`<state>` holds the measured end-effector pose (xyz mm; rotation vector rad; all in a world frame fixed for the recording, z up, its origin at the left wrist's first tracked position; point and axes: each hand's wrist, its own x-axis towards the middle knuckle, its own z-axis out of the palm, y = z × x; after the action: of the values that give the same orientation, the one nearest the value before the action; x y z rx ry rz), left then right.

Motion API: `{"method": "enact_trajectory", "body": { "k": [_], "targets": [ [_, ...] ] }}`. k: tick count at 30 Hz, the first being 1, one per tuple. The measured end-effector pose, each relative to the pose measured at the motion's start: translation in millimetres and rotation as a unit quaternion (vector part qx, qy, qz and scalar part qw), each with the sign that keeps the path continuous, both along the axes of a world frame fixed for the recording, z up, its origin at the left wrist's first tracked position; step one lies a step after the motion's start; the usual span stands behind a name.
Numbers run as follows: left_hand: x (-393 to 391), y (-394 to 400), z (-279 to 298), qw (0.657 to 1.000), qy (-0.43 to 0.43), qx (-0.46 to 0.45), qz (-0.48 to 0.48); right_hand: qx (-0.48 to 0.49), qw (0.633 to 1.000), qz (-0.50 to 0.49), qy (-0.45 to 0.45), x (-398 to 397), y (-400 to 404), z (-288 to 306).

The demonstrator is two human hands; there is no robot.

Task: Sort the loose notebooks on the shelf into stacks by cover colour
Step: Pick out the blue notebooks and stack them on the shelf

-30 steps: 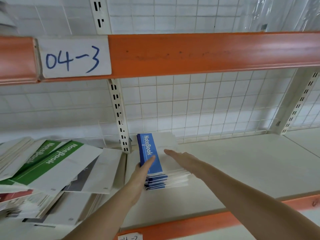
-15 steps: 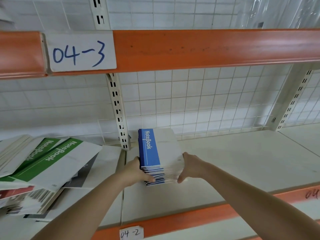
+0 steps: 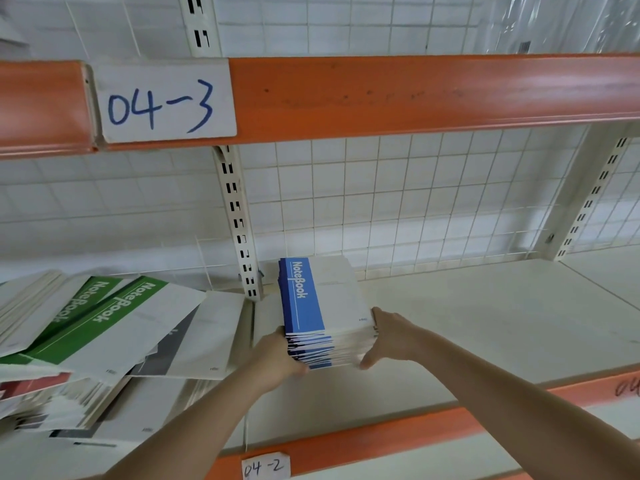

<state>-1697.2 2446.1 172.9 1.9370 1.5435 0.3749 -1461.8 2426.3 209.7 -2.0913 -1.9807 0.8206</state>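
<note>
Left hand (image 3: 277, 355) and right hand (image 3: 391, 336) each grip a side of the blue stack (image 3: 318, 306), marked "NoteBook". Green notebooks (image 3: 114, 306) read likewise. Beam tags (image 3: 166, 100) read "04-3" and "04-2".

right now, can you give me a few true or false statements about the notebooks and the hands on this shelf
1. Both hands hold the blue stack, the left hand on its left side and the right hand on its right. True.
2. The top notebook of that stack has a green band. False: its band is blue.
3. The green notebooks lie in a loose pile left of the blue stack. True.
4. The label on the upper orange beam reads 04-2. False: it reads 04-3; the 04-2 tag is on the lower beam.
5. The blue stack lies right of the slotted upright post. True.
</note>
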Motion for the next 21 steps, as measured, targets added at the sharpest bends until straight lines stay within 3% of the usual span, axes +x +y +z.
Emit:
{"method": "enact_trajectory", "body": {
  "k": [9, 12, 13, 15, 17, 18, 21],
  "targets": [
    [-4.8, -1.6, 6.1, 0.972, 0.166, 0.15, -0.071, 0.053, 0.998, 0.035, -0.03, 12.3, -1.9, -1.6],
    [-1.5, -5.8, 5.5, 0.97, 0.174, 0.16, -0.057, 0.057, 0.998, 0.031, -0.025, 16.6, -2.3, -11.3],
    [-1.2, -6.7, 7.2, 0.978, 0.149, 0.136, -0.051, 0.057, 0.998, 0.029, -0.023, 17.6, -2.8, -12.6],
    [-2.8, -3.6, 11.1, 0.999, 0.015, 0.022, -0.036, 0.036, 0.999, 0.02, -0.001, 21.6, -1.4, -13.6],
    [-5.1, 2.2, 15.7, 0.983, -0.15, -0.103, -0.003, -0.009, 0.998, 0.007, 0.06, 24.8, 0.2, -6.5],
    [-5.9, 5.7, 15.9, 0.973, -0.19, -0.127, 0.012, -0.028, 0.996, 0.004, 0.081, 24.4, 2.0, -3.3],
    [1.4, 8.5, 16.8, 0.975, -0.178, -0.13, -0.018, -0.035, 0.997, 0.015, 0.07, 15.9, 9.2, -2.0]
  ]
}}
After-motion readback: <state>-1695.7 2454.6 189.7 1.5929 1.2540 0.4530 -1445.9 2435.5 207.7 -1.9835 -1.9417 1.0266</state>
